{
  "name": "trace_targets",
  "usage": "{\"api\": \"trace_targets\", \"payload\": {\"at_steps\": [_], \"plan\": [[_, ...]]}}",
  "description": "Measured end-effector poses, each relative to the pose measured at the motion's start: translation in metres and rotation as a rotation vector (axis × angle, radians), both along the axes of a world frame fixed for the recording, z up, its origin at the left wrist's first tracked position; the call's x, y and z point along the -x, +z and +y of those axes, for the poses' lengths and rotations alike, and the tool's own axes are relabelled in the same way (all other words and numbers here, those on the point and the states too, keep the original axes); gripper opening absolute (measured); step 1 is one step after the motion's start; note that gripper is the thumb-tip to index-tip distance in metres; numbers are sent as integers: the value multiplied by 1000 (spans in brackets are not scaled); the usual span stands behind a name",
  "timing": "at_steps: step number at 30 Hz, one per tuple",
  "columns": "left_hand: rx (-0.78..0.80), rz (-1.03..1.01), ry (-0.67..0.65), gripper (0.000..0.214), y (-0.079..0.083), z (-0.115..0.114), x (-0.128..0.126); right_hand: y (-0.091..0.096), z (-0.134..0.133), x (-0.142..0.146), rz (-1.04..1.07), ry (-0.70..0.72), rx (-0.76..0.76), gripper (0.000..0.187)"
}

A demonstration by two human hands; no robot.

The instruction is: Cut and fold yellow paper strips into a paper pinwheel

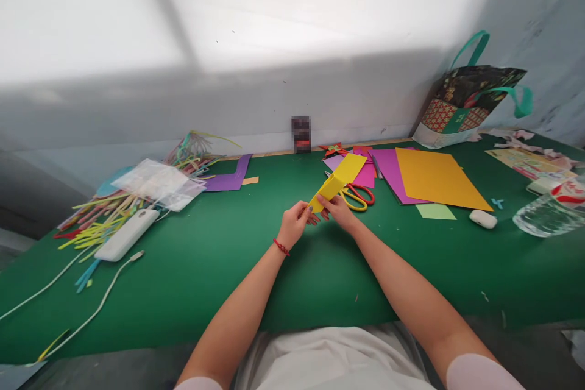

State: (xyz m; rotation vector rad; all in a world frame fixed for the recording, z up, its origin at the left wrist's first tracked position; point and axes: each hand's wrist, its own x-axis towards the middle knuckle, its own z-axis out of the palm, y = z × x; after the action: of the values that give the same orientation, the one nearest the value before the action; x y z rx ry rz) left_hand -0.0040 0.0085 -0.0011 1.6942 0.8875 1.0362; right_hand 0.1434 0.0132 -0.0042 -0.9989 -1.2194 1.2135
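A folded piece of yellow paper [343, 173] is held up over the green table, its far end pointing up and to the right. My left hand [297, 219], with a red bracelet at the wrist, pinches its near left corner. Closed on the paper's lower right edge is my right hand [337, 210]; some of its fingers are hidden behind the sheet. Just beyond my right hand lie scissors with yellow handles [354, 200] and a red-handled pair [369, 194], their blades partly covered by the yellow paper. Pink paper [365, 178] rests behind them.
Orange card [441, 180] lies over purple sheets at right, near a white case [483, 219] and a water bottle [551, 213]. A bag [461, 103] stands against the wall. Leftward are paper strips [109, 219], a white power bank [127, 236], a cable and purple paper [228, 181].
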Motion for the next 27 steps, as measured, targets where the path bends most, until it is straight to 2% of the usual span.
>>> {"api": "trace_targets", "payload": {"at_steps": [9, 18, 22, 27], "plan": [[-33, 17, 24, 29, 0, 0, -1, 0, -2, 3, 14, -19, 6, 45], [40, -6, 9, 27, -3, 0, -3, 2, -4, 5, 7, -57, 4, 46], [44, -4, -24, 26, -2, 0, -3, 2, -3, 2, 18, -73, -18, 46], [57, -36, -84, 35, -2, 1, -4, 0, 0, -1, 51, -114, -27, 47]]}}
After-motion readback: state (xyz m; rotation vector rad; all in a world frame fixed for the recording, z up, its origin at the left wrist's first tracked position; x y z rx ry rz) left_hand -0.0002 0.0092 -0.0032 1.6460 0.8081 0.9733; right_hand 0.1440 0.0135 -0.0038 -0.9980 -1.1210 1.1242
